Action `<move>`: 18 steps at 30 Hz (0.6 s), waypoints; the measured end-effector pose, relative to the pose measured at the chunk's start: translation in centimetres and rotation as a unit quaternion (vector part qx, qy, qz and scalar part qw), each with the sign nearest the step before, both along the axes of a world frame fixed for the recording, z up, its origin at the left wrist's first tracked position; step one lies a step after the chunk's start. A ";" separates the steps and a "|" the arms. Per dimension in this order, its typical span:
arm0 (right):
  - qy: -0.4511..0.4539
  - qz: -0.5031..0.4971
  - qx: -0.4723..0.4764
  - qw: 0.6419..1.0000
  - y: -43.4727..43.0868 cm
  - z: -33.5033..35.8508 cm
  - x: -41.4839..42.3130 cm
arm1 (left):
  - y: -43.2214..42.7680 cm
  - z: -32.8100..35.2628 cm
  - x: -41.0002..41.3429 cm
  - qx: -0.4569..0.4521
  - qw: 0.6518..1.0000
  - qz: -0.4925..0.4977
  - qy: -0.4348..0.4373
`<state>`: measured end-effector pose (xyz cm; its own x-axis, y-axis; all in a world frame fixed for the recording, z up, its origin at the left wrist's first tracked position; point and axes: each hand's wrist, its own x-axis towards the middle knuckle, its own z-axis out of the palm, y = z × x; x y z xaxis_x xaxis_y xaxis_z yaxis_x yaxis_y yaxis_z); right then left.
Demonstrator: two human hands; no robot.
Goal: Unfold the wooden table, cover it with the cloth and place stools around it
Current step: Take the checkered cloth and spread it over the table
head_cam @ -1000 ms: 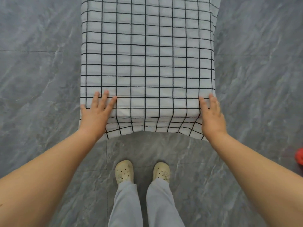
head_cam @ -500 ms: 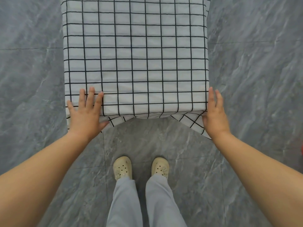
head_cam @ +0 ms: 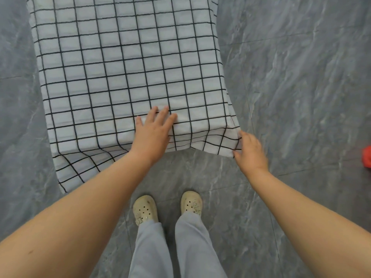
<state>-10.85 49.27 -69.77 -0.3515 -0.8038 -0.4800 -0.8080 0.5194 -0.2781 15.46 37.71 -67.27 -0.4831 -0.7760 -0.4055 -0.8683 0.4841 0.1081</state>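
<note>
1. The cloth (head_cam: 124, 63) is white, woven fabric with a grid of thin black lines that makes small rectangles. It lies spread flat over the counter and covers the top completely, so the wood of the counter itself is hidden.
2. At the near edge the cloth bends down and hangs. There the grid lines curve and slant, and a longer flap hangs at the near left corner.
3. The left hand (head_cam: 152, 135) lies flat on the cloth at the near edge, right of the middle. Its fingers are straight and a little spread, and they press on the fabric; a small soft wrinkle rises beside the fingertips.
4. The right hand (head_cam: 251, 153) is at the near right corner. Its thumb and curled fingers pinch the hanging hem of the cloth, where the fabric makes a pointed fold.
5. The floor (head_cam: 301, 77) has large grey tiles with pale veins like marble, smooth and slightly shiny, with thin joints.
6. Below stand two cream-coloured clogs (head_cam: 145, 209) with round holes, under loose light grey trousers (head_cam: 150, 251).
7. A small red object (head_cam: 367, 159) is cut by the right border; its shape I cannot tell.
</note>
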 end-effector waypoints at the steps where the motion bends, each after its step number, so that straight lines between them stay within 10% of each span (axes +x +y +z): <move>1: -0.003 -0.017 0.003 1.000 0.3 -0.1 -0.2 | 0.0 -0.1 0.0 -0.008 1.000 0.003 0.002; 18: -0.221 -0.248 -0.142 0.932 3.7 0.9 -4.6 | -0.5 -0.1 0.0 -0.018 1.000 -0.006 -0.022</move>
